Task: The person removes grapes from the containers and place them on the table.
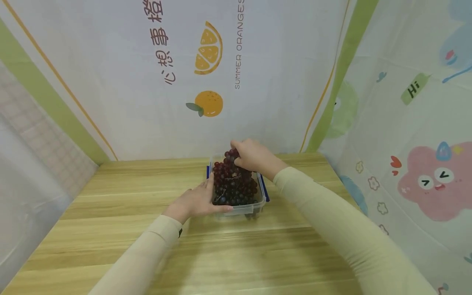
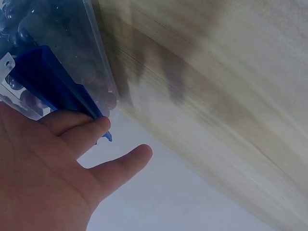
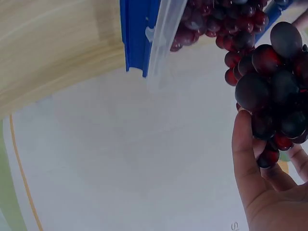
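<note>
A clear plastic container (image 1: 239, 211) with blue side latches sits on the table, filled with dark red grapes (image 1: 236, 198). At its far right, my right hand (image 1: 254, 155) grips a bunch of grapes (image 3: 281, 89), its upper part raised above the rim and its lower part over the other grapes. The right wrist view shows the thumb and fingers curled around the bunch's end. My left hand (image 1: 197, 201) rests against the container's left side, thumb along the front rim. In the left wrist view its fairly straight fingers touch a blue latch (image 2: 53, 77).
The wooden table (image 1: 121, 229) extends around the container. Behind it hangs a white cloth (image 1: 162, 119) printed with oranges and writing. Another cloth (image 1: 387, 164) with cartoon figures hangs on the right.
</note>
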### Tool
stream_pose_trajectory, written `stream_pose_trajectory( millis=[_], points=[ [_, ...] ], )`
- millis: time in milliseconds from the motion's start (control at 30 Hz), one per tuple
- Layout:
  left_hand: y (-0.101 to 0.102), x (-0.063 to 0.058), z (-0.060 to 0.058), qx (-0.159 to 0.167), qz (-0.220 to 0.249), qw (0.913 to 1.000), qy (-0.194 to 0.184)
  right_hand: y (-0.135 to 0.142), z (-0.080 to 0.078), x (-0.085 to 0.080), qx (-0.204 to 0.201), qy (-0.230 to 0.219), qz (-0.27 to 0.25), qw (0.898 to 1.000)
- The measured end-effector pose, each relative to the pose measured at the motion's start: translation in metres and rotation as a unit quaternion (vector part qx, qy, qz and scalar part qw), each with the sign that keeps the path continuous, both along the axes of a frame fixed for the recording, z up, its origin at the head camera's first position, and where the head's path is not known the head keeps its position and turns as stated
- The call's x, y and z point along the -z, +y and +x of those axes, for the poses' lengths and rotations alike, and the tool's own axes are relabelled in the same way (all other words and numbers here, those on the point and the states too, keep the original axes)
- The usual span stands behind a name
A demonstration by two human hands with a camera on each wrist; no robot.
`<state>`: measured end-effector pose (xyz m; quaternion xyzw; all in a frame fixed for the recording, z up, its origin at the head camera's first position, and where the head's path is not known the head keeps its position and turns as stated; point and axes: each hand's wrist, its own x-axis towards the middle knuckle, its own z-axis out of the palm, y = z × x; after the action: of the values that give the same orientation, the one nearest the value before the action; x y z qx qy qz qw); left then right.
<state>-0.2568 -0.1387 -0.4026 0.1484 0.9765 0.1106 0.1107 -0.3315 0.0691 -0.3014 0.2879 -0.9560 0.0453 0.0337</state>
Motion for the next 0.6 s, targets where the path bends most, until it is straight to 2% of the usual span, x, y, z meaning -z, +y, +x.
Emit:
stream_pose_trajectory(
  millis=[167,333,600],
  points=[
    [-0.001,0.003,-0.003,-0.001,-0.003,1.0,0.008,0.003,-0.002,-0.015,0.002,0.003,-0.007,1.0],
    [0.0,0.003,-0.003,-0.001,-0.004,1.0,0.008,0.014,-0.008,-0.03,0.025,0.001,-0.02,1.0],
    [-0.001,0.004,-0.003,-0.002,-0.008,0.9999,0.008,0.042,-0.023,-0.038,0.064,0.008,-0.026,0.998]
  ],
)
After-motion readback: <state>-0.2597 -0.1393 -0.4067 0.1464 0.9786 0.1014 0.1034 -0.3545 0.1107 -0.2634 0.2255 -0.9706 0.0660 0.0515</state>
